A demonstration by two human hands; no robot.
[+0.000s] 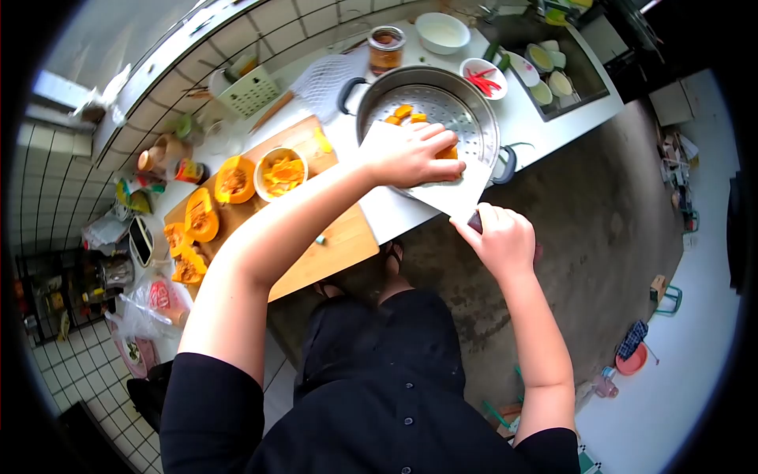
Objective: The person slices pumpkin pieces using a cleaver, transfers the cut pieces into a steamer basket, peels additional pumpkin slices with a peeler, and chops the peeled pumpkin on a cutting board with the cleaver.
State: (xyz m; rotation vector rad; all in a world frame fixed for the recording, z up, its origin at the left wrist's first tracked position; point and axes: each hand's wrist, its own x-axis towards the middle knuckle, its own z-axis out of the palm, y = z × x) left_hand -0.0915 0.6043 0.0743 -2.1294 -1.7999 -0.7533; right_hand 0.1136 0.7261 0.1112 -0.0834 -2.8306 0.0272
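My right hand (505, 241) is closed round the dark handle of a cleaver (462, 193). Its broad pale blade lies over the near rim of a two-handled steamer pot (488, 93) with a perforated bottom. Cupped over the blade, my left hand (414, 154) has its fingers curled against pumpkin pieces (448, 152), partly hidden beneath it. More cut pumpkin pieces (407, 113) rest on the steamer bottom just beyond that hand. To the left, a wooden cutting board (339, 229) carries a white bowl (260, 183) of orange peelings and several seeded pumpkin chunks (202, 215).
A bowl of red chillies (483, 78), a white bowl (443, 34) and a lidded jar (386, 49) stand round the pot. Stacked dishes (541, 71) fill the sink at the right. Plastic bags (154, 300) lie left of the board. The counter edge runs beside my legs.
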